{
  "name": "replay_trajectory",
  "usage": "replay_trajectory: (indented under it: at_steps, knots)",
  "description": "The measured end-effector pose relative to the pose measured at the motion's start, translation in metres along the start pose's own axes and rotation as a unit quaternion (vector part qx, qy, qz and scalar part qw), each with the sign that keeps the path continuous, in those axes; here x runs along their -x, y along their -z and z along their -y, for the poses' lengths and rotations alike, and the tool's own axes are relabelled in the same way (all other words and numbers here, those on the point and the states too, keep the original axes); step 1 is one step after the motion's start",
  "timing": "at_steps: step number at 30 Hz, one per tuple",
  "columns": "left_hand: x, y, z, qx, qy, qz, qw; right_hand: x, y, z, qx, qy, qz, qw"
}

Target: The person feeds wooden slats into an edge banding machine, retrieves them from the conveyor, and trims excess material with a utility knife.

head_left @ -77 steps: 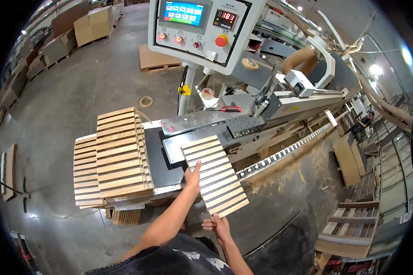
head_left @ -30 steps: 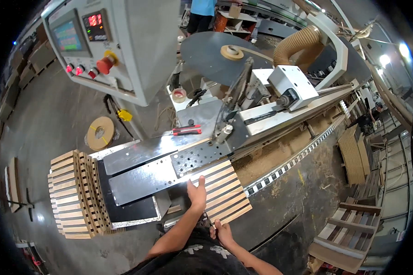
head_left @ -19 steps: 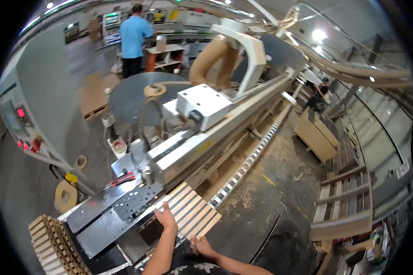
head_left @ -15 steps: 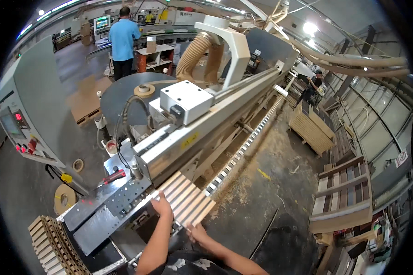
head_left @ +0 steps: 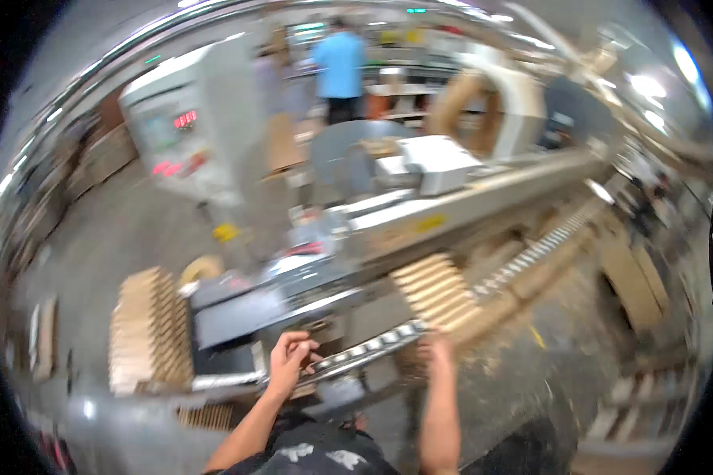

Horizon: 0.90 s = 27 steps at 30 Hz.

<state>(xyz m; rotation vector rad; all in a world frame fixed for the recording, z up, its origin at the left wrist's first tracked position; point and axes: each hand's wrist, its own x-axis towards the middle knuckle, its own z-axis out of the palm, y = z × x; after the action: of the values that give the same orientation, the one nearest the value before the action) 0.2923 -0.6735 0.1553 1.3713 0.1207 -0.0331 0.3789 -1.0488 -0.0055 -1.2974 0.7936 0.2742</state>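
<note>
A grooved wooden panel (head_left: 434, 291) with parallel ridges lies at the machine's side, on the segmented conveyor chain (head_left: 376, 344). My right hand (head_left: 436, 352) is at the panel's near edge; motion blur hides whether its fingers touch or grip it. Further left, my left hand (head_left: 291, 360) hovers beside the chain's near end, its fingers loosely bent and apart, with nothing in them. Left of that hand stands a stack of similar grooved wooden pieces (head_left: 146, 332), next to the machine's grey metal table (head_left: 242, 317).
The machine's long beam (head_left: 483, 198) runs off to the far right. A control cabinet (head_left: 186, 127) with red lit displays stands at the left. Behind the machine is a person in a blue shirt (head_left: 339, 67). Stacked boards (head_left: 630, 277) sit on the right.
The view has swung left, bringing the whole stack into sight. My left hand has come off the panel and moved left. The right hand remains by the panel's near edge.
</note>
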Motion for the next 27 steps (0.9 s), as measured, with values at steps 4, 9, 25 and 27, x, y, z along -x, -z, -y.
replay_trajectory:
  at_steps: [4, 9, 25, 27]
  knots:
    - [0.079, 0.105, -0.065, -0.069, -0.125, -0.227, 0.963, -0.066, 0.059, -0.013, 0.110, 0.132, 0.035, 0.985]
    - [0.167, 0.247, -0.088, -0.042, -0.235, -0.539, 0.807, -0.081, 0.073, 0.004, -0.029, 0.162, -0.017, 0.986]
    - [0.229, 0.700, 0.040, -0.095, 0.138, -0.720, 0.673, 0.216, -0.173, -0.408, 0.305, -0.032, 0.137, 0.942]
    - [0.227, 0.713, 0.041, -0.104, 0.175, -0.708, 0.677, 0.259, -0.228, -0.420, 0.316, -0.024, 0.206, 0.926]
